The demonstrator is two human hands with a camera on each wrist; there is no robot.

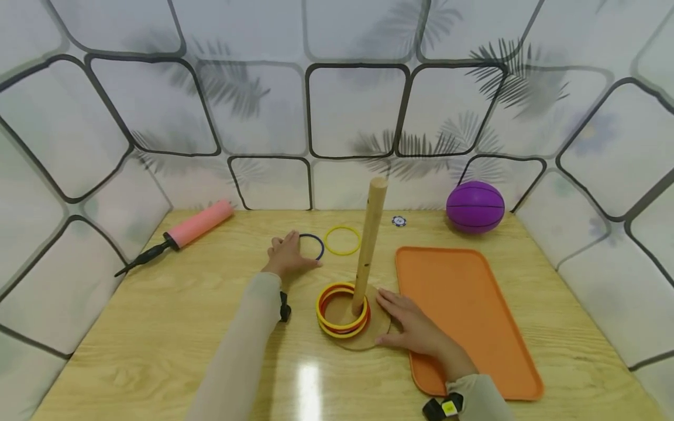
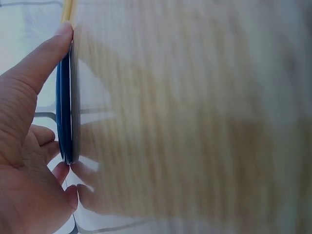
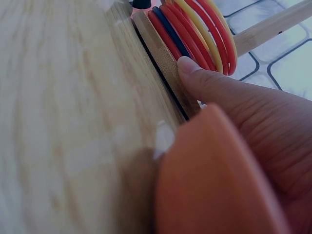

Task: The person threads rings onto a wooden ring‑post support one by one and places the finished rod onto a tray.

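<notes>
My left hand [image 1: 289, 256] spans a blue ring [image 1: 323, 248] lying on the table. In the left wrist view its thumb is at one edge of the blue ring [image 2: 64, 112], with the fingers round the opposite side. A wooden ring-toss stand [image 1: 370, 245] has a round base and an upright, slightly tilted-looking peg. Several red, yellow and blue rings [image 3: 197, 36] are stacked around the peg on that base. With thumb and fingers apart, my right hand [image 1: 413, 327] holds the base's right edge, the thumb [image 3: 192, 68] against its side beside the stack.
A yellow ring [image 1: 342, 240] lies just right of the blue one. An orange tray [image 1: 463, 304] is under my right forearm. Along the back are a pink hand pump [image 1: 200, 224], a small poker chip [image 1: 399, 221] and a purple ball [image 1: 475, 207]. Patterned fabric walls surround the table.
</notes>
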